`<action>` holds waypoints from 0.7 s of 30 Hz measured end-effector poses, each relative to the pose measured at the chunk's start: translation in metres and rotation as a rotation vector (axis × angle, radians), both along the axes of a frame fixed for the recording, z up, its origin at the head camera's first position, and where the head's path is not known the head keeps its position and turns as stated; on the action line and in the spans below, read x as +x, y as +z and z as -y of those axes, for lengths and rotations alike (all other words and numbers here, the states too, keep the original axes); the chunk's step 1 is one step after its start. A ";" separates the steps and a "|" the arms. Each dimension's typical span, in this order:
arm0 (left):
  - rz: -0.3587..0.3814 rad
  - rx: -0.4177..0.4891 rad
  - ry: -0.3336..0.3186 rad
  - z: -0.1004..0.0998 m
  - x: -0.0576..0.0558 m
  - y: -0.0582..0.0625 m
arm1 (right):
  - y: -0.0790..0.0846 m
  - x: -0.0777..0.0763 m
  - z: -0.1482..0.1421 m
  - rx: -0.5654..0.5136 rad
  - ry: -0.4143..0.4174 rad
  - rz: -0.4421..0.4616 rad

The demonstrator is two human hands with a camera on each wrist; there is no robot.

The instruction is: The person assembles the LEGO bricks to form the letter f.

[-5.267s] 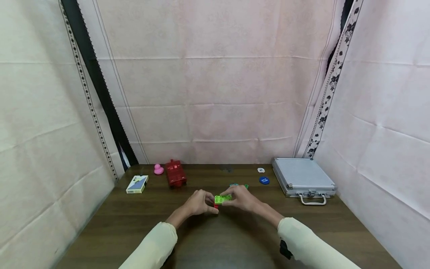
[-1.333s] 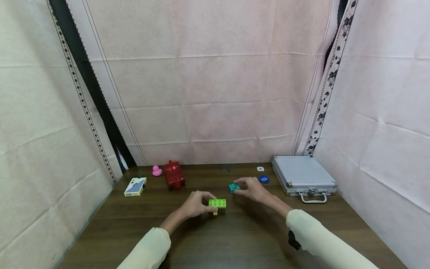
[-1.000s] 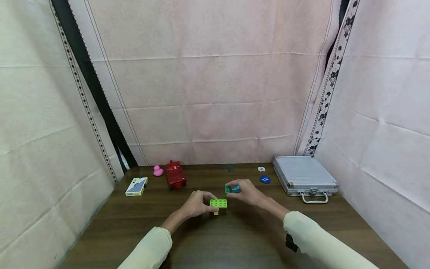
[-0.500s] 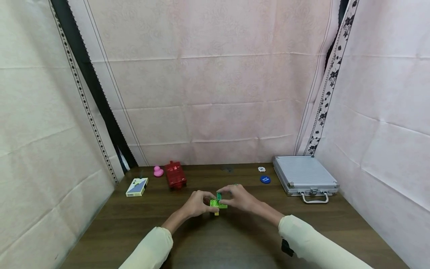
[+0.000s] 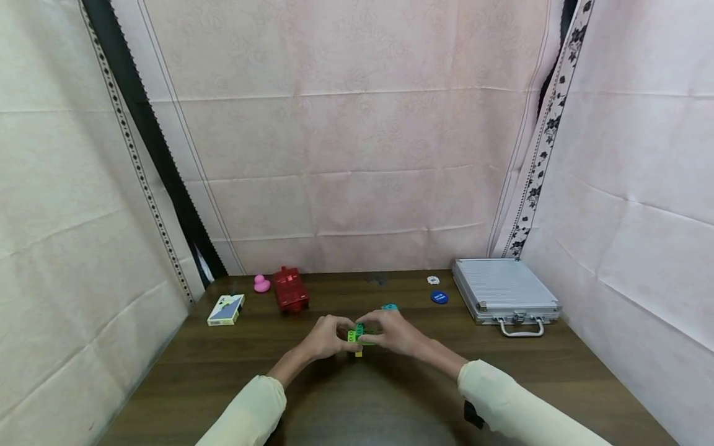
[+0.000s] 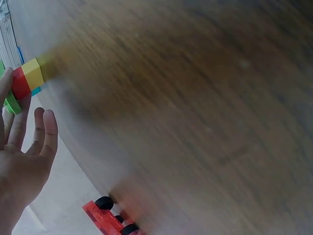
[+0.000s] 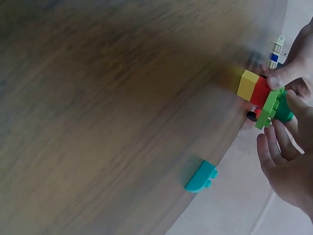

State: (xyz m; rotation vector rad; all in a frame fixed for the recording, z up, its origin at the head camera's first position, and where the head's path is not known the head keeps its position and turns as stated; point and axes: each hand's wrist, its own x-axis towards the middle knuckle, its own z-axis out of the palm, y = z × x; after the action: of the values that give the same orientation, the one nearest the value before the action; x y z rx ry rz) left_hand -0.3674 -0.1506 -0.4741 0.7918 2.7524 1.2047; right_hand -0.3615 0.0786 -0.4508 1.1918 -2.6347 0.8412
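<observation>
A small stack of toy bricks stands at the table's middle: a yellow brick point(image 7: 248, 84) at the bottom, a red brick point(image 7: 260, 91) above it, then a long lime-green brick point(image 7: 268, 111). My left hand point(image 5: 326, 338) pinches this stack from the left, thumb near the red and lime bricks in the right wrist view. On top of the lime brick sits a dark green brick point(image 7: 283, 108), which my right hand point(image 5: 397, 334) grips between thumb and fingers. Beyond the right hand lies a turquoise curved brick point(image 7: 201, 177), mostly hidden by that hand in the head view.
Left of the hands are a card box point(image 5: 225, 310), a pink rubber duck point(image 5: 261, 284) and a red toy car point(image 5: 290, 290). To the right lie a blue disc point(image 5: 439, 297), a white piece point(image 5: 433, 280) and a silver case point(image 5: 506, 291). Cloth walls surround the table.
My right hand has taken the dark green brick from beside the turquoise one and brought it left onto the lime brick. The left hand stays at the stack.
</observation>
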 end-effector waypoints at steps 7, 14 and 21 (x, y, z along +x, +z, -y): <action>-0.037 -0.006 -0.015 -0.001 0.000 0.000 | -0.004 0.000 0.003 -0.030 0.010 0.019; -0.038 -0.010 -0.026 0.000 0.000 -0.001 | -0.004 -0.001 0.002 -0.016 0.005 0.020; -0.025 -0.021 -0.006 0.000 0.000 0.000 | -0.005 -0.003 0.001 -0.003 0.015 0.013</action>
State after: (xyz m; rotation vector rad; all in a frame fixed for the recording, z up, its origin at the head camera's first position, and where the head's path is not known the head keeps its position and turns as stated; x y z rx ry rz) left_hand -0.3675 -0.1510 -0.4745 0.8185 2.7752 1.1705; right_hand -0.3645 0.0779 -0.4554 1.2103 -2.6369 0.8581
